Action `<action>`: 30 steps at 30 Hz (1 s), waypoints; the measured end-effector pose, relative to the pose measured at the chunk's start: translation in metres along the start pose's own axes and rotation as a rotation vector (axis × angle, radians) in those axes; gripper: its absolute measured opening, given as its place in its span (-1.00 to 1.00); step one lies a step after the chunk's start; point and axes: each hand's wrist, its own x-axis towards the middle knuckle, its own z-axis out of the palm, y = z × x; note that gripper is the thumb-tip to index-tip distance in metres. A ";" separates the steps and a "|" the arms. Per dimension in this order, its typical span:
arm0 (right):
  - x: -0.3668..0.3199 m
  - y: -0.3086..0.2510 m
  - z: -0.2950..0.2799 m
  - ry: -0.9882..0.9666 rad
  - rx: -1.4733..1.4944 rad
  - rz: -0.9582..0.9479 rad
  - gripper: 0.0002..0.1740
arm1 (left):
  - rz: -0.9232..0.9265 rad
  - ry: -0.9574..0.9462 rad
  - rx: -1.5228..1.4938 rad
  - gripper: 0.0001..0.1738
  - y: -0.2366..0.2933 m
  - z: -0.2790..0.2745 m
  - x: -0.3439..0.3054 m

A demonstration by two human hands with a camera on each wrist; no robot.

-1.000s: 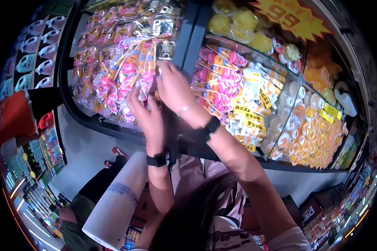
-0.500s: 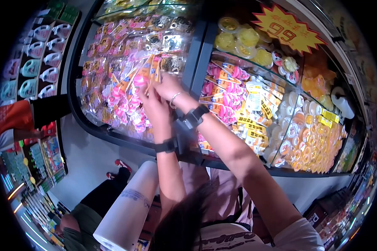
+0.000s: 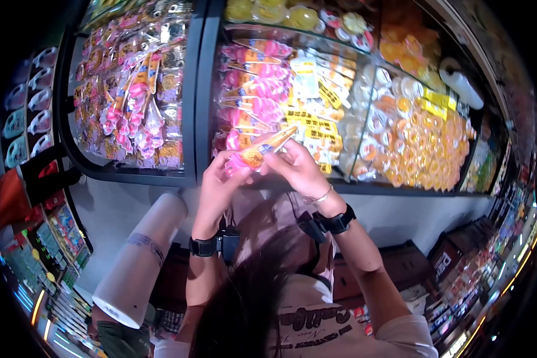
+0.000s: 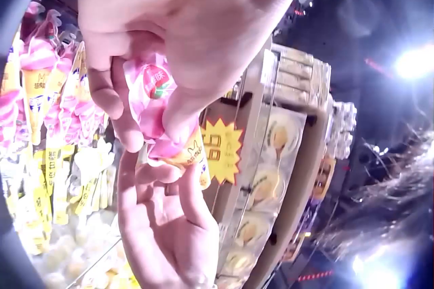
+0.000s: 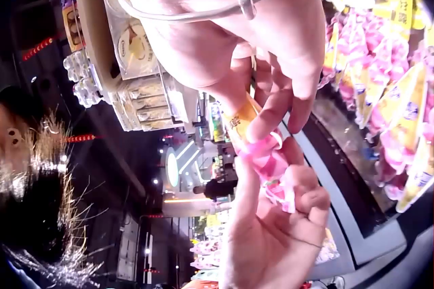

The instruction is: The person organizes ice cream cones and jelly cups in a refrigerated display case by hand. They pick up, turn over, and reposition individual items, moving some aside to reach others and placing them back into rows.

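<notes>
An ice-cream-cone-shaped candy (image 3: 255, 156) in clear wrapping, with a pink swirl top and an orange printed cone, is between both hands in front of the display case. My left hand (image 3: 212, 186) pinches the pink end, as the left wrist view also shows, where a strawberry print (image 4: 157, 80) sits on the wrapper. Fingers and thumb of my right hand (image 3: 304, 173) hold the orange cone, whose tip points up and to the right in the head view. Parts of the candy are hidden behind the fingers.
A pile of similar cone candies (image 3: 138, 95) lies on packaged snacks in the left bin. More cone candies (image 3: 247, 98) fill the right bin, beside yellow-and-white packets (image 3: 307, 77) and jelly cups (image 3: 423, 149). A dark case frame (image 3: 200, 89) separates the bins. A plastic bag roll (image 3: 138, 259) stands at lower left.
Both hands have left the pile in the left bin and come back toward the body with one cone candy. The head view has turned toward the right bin.
</notes>
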 end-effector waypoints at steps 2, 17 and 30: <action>-0.028 -0.002 -0.004 0.077 0.095 -0.039 -0.68 | -0.025 -0.022 0.091 -0.74 -0.001 0.007 -0.008; -0.071 -0.025 -0.021 0.189 -0.097 -0.290 -0.76 | 0.031 -0.202 0.246 -0.63 0.032 0.018 -0.027; -0.061 -0.021 -0.002 0.240 0.272 -0.127 -0.74 | 0.360 -0.186 0.267 -0.43 0.063 0.010 -0.031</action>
